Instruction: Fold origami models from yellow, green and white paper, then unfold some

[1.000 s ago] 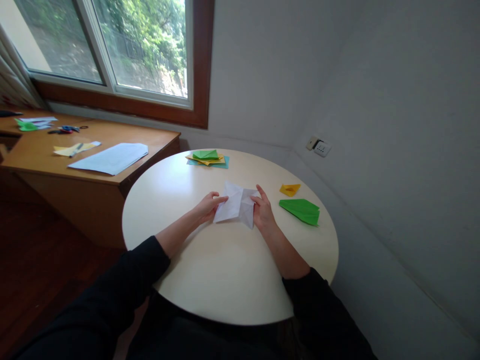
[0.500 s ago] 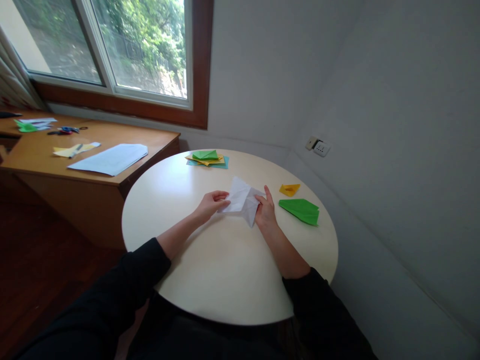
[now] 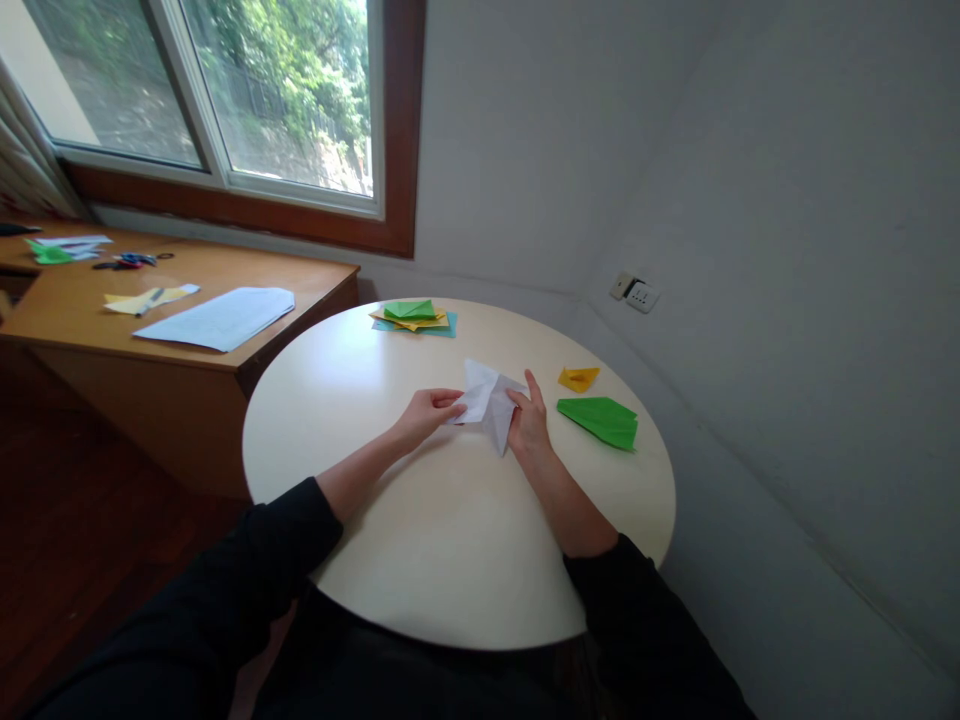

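White paper (image 3: 486,398), creased and partly folded, lies near the middle of a round cream desk (image 3: 450,540), held between both hands; the left hand (image 3: 429,412) pinches the sheet's left edge, its fingers closed on the paper, and the right hand (image 3: 529,424) presses the right side flat, forefinger stretched along a crease. Compared with a second ago, the paper looks narrower and more bunched; the left hand has slid inward, carrying its edge toward the centre, and the left flap now stands slightly raised off the desk (a fold being drawn in, by my reading, not yet pressed down). The right hand has barely shifted. To the right, apart from the hands, lie a green folded paper plane (image 3: 600,420) and a small yellow folded piece (image 3: 578,378); at the far edge rests a stack of green, yellow and blue sheets (image 3: 415,316). A wooden side desk (image 3: 187,290) with loose papers stands under a window to the left.
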A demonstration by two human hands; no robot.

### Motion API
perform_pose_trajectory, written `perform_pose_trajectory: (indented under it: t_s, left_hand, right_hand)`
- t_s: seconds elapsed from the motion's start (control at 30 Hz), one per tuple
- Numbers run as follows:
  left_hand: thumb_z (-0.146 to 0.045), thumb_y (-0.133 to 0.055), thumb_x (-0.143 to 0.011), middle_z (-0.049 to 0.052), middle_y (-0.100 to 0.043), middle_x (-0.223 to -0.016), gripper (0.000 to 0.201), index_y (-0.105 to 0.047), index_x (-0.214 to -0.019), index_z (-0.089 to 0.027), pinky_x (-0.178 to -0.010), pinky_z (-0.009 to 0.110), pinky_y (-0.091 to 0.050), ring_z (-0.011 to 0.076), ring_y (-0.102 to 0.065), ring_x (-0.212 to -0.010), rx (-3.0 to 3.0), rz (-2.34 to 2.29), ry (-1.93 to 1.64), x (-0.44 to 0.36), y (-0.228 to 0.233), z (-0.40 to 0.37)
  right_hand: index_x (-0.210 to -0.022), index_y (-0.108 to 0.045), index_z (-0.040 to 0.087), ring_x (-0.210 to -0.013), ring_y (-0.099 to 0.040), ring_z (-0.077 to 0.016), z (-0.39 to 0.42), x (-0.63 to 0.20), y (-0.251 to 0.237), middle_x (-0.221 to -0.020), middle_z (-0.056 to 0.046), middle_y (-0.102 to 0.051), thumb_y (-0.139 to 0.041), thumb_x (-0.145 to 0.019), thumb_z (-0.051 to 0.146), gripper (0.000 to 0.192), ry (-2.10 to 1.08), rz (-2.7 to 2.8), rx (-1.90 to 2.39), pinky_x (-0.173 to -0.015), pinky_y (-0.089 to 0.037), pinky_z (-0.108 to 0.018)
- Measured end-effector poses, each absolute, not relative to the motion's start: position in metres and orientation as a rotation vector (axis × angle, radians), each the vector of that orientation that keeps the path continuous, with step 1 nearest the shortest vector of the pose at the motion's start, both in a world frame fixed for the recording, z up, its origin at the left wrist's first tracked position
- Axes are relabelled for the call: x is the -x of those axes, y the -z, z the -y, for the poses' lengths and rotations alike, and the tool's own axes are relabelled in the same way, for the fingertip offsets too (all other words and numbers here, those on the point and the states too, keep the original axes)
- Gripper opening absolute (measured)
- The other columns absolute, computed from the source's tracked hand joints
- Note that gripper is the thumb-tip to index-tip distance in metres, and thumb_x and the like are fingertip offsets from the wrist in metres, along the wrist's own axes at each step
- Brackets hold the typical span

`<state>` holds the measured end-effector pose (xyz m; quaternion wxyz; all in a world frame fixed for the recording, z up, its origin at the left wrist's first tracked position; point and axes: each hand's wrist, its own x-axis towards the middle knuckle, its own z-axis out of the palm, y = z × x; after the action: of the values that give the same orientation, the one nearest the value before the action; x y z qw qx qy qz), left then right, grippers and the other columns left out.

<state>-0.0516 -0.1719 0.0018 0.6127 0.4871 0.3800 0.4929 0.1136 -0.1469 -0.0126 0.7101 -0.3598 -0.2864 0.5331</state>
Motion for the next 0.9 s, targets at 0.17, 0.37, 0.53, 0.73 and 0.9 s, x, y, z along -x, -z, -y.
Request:
perform_pose_trajectory:
  t_s: [0.17, 0.37, 0.53, 0.73, 0.9]
  left_hand:
    - [-0.034, -0.075, -0.056, 0.004, -0.065, -0.066, 0.034, -0.065, -0.078, -0.009, -0.067, 0.032, -0.049, 0.0141, -0.058, -0.062, -1.120, -0.920, -1.199, 0.052, 0.000, 0.170]
    - [-0.033, -0.070, -0.060, 0.001, -0.059, -0.056, 0.024, -0.060, -0.066, -0.013, -0.058, 0.025, -0.044, 0.0111, -0.052, -0.056, -1.219, -1.002, -1.260, 0.055, -0.002, 0.169]
    - [-0.033, -0.066, -0.062, -0.002, -0.055, -0.050, 0.022, -0.056, -0.061, -0.013, -0.048, 0.020, -0.029, 0.0070, -0.043, -0.048, -1.315, -1.078, -1.297, 0.057, -0.005, 0.170]
    - [-0.036, -0.066, -0.061, -0.001, -0.057, -0.053, 0.024, -0.056, -0.059, -0.013, -0.053, 0.021, -0.031, 0.0087, -0.046, -0.053, -1.329, -1.051, -1.382, 0.060, -0.003, 0.163]
    - [-0.037, -0.068, -0.059, 0.003, -0.064, -0.069, 0.026, -0.061, -0.063, -0.013, -0.061, 0.024, -0.038, 0.0118, -0.053, -0.063, -1.308, -0.970, -1.417, 0.061, -0.001, 0.159]
  right_hand:
    - [-0.113, -0.048, 0.025, -0.063, -0.058, -0.0109, 0.150, -0.110, 0.007, -0.069, 0.006, -0.061, -0.062, -0.055, 0.013, 0.061, -1.206, 0.623, 0.780, -0.060, -0.047, -0.023]
    - [-0.104, -0.049, 0.023, -0.063, -0.058, -0.0101, 0.153, -0.111, 0.004, -0.068, 0.006, -0.061, -0.063, -0.054, 0.012, 0.053, -1.223, 0.628, 0.753, -0.060, -0.046, -0.022]
    - [-0.103, -0.050, 0.023, -0.066, -0.059, -0.0103, 0.150, -0.112, 0.006, -0.070, 0.006, -0.061, -0.064, -0.055, 0.012, 0.051, -1.210, 0.635, 0.722, -0.064, -0.048, -0.024]
    - [-0.102, -0.050, 0.025, -0.066, -0.059, -0.0091, 0.147, -0.113, 0.010, -0.069, 0.007, -0.059, -0.065, -0.056, 0.011, 0.050, -1.180, 0.632, 0.676, -0.067, -0.048, -0.024]
    - [-0.103, -0.049, 0.026, -0.068, -0.059, -0.0093, 0.146, -0.117, 0.008, -0.068, 0.008, -0.058, -0.066, -0.056, 0.012, 0.053, -1.195, 0.642, 0.682, -0.066, -0.046, -0.024]
